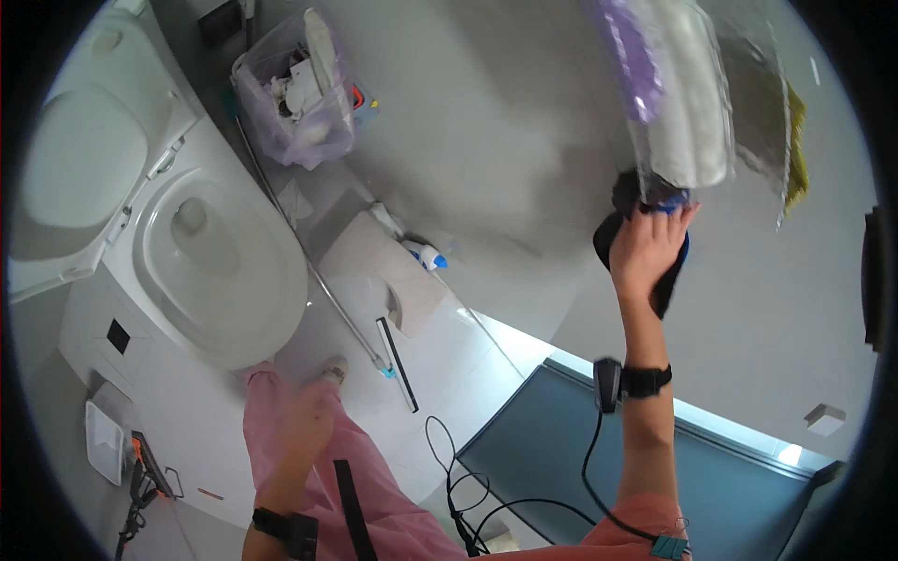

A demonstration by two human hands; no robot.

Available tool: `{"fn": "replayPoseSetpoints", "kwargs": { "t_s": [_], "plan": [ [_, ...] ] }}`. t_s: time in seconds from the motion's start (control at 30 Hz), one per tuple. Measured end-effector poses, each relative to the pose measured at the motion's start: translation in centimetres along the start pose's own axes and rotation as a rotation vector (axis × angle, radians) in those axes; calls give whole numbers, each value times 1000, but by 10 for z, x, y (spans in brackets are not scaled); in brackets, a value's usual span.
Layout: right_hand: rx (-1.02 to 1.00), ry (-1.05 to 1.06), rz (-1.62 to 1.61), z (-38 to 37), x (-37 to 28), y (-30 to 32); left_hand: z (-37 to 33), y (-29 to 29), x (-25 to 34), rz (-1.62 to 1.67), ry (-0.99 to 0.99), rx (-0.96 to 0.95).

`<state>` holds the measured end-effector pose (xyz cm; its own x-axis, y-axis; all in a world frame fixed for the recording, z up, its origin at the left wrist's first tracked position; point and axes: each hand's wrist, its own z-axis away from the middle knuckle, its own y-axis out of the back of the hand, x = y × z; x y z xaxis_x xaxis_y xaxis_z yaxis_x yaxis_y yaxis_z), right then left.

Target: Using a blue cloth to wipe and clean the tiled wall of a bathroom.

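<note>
My right hand (pixel 650 251) reaches up to a black item with blue edges (pixel 670 290) on the wall at the upper right. Its fingers curl over the upper part of that item, whose kind I cannot make out. Just above the fingertips is a clear plastic package with a white padded roll (pixel 690 103) in it, and a purple wrapped pack (pixel 631 61) lies along its left side. My left hand (pixel 307 416) hangs low in front of my pink trousers, smeared by motion, and nothing shows clearly in it.
A toilet with raised lid (pixel 220 271) stands left. A lined waste bin (pixel 299 140) is at the back. A squeegee (pixel 398 365), a grey curved stool (pixel 360 262) and a blue-capped bottle (pixel 430 257) are on the floor. Black cables (pixel 458 496) loop by my legs.
</note>
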<state>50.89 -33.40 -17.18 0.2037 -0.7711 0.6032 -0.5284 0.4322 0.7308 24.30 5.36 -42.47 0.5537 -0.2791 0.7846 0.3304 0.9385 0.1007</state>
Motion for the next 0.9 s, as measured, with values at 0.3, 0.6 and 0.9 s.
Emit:
{"fn": "replayPoseSetpoints", "kwargs": {
  "t_s": [0.3,0.6,0.9],
  "plan": [
    [-208,40,234,-13,-38,-23,1,1,22,252,92,3],
    [-315,11,248,-44,-49,-26,-2,14,1,251,68,22],
    [-120,39,-415,36,-51,15,-14,27,8,238,194,-23]
  ]
}}
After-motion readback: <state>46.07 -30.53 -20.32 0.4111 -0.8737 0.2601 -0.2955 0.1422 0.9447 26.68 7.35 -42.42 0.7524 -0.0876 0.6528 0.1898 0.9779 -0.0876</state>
